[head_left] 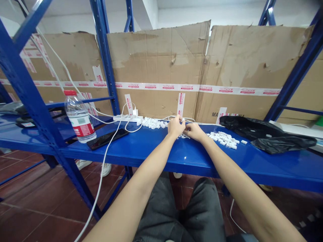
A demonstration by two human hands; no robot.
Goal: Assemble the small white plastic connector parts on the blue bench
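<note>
My left hand (176,127) and my right hand (196,132) meet over the blue shelf top, fingers curled in and nearly touching. A speck of white shows at the left fingertips, but what the fingers pinch is too small and hidden to make out. Under the hands lies a scatter of tiny white pieces (184,136). Left of them spreads a heap of small white plastic parts (153,123). To the right is a heap of longer white block-like parts (224,138), with a single white part (244,142) lying apart from it.
A red-capped plastic bottle (82,122) and a dark phone (107,138) stand and lie at left. Behind are a white power strip (128,118) and cardboard sheets (161,67). A black plastic bag (272,136) lies at right. A white cable (104,161) hangs over the blue shelf's edge (141,162).
</note>
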